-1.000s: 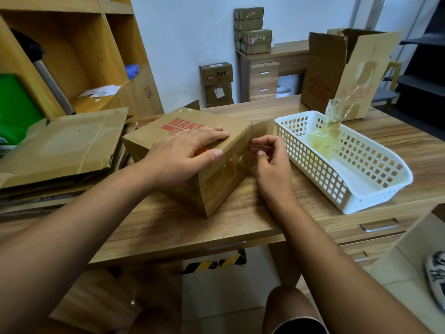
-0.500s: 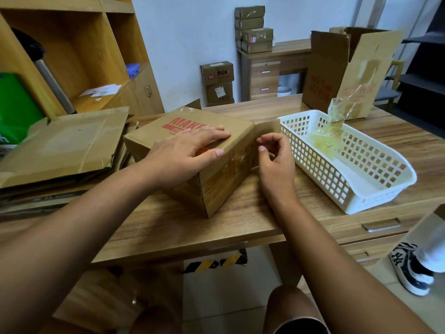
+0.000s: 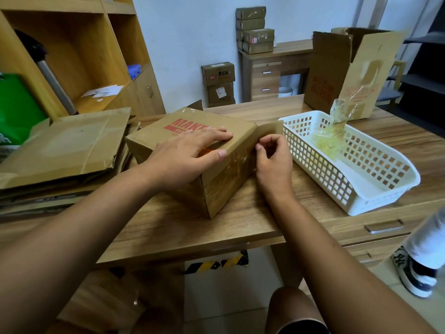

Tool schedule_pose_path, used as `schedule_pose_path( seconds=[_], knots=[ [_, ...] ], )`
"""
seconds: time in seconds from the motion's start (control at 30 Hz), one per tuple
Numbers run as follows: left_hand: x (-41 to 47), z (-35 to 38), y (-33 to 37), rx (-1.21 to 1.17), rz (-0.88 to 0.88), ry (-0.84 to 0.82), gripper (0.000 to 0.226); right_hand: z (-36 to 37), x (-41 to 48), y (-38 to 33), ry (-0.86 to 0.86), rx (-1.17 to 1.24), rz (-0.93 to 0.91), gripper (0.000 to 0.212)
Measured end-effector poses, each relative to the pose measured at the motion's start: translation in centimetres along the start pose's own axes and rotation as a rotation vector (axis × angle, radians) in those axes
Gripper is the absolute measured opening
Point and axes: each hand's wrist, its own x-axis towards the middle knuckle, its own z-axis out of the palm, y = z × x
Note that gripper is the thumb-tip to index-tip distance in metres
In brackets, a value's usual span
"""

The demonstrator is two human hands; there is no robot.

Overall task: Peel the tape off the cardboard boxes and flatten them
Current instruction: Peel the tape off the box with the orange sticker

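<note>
Picking tape [image 3: 234, 168] off the cardboard box [image 3: 154, 141]
On the tabletop [image 3: 240, 220], my left hand [image 3: 190, 153] lies flat on its top, fingers [image 3: 216, 133] straight; my right hand's [image 3: 274, 160] fingers pinch tape at its right edge.

Desk's pretty loaded
The light wooden table [image 3: 240, 227] carries a brown cardboard box with red lettering [image 3: 168, 131] in the middle, a stack of flattened cardboard sheets [image 3: 67, 145] left, a white plastic lattice basket [image 3: 320, 169] right, and a tall open brown carton [image 3: 327, 71] at the back, probably on the tabletop too.
</note>
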Motion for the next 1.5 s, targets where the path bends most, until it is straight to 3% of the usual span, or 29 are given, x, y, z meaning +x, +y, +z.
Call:
schedule_pose_path(
  seconds=[0.2, 0.57, 0.9, 1.17, 1.5],
  knots=[
    [0.2, 0.1, -0.1, 0.023, -0.026, 0.018, 0.061, -0.4, -1.0, 0.2, -0.089, 0.029, 0.026, 0.014],
    [0.2, 0.3, -0.1, 0.021, -0.023, 0.033, 0.059, -0.8, -1.4, -0.1, -0.085, 0.087, 0.109, 0.021],
    [0.2, 0.2, -0.1, 0.025, -0.034, 0.030, 0.058, -1.0, -1.9, -0.5, -0.074, -0.030, 0.095, 0.010],
    [0.2, 0.3, -0.1, 0.007, -0.030, 0.041, 0.057, -2.9, -5.6, -1.8, -0.176, 0.021, 0.132, 0.007],
    [0.3, 0.3, -0.1, 0.018, -0.032, 0.040, 0.057, -4.5, -7.8, -2.5, -0.245, -0.063, 0.049, 0.014]
  ],
)
